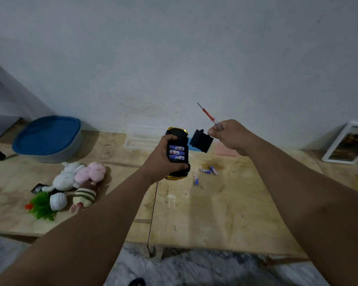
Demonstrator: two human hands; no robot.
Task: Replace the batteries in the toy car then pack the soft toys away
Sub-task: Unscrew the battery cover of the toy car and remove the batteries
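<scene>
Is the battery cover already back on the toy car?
No: the right hand holds the black cover and a screwdriver clear of the toy car, whose three batteries lie exposed.

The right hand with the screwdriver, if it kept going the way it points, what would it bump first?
Probably the wall. The right hand aims its screwdriver up and away, nothing visibly between, though depth is unclear.

Table [215,203]: bare plywood, matt, stained and scuffed. Toy car [177,152]: black matt plastic underside, shiny gold edges. Battery cover [201,142]: matt black plastic. Batteries [209,170]: glossy blue-white wrap. Screwdriver [210,117]: clear red plastic handle, metal tip. Soft toys [79,182]: fuzzy plush cloth. Wall [194,58]: matt paint.
</scene>
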